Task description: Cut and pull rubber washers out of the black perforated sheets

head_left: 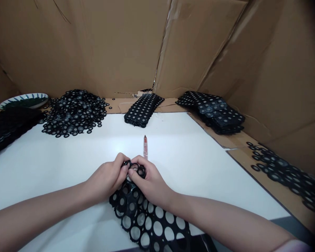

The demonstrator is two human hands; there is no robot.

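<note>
Both hands meet at the far end of a black rubber sheet full of round holes (157, 217), near the front middle of the table. My left hand (109, 176) pinches the sheet's edge between thumb and fingers. Close beside it, my right hand (151, 180) grips the same end, its thumb lying on top. The sheet curls up between the fingertips and drapes toward the table's near edge. Just past the hands lies a pointed stick-like tool with a reddish label (145, 147), its near end hidden behind my right hand.
A heap of black rings (76, 110) sits at the back left, near a striped dish (26, 99) and a dark stack (10, 127). Perforated black sheets are stacked at the back middle (143, 108) and back right (212, 112). More rings (286, 171) lie rightward. Cardboard walls (94, 45) enclose the table.
</note>
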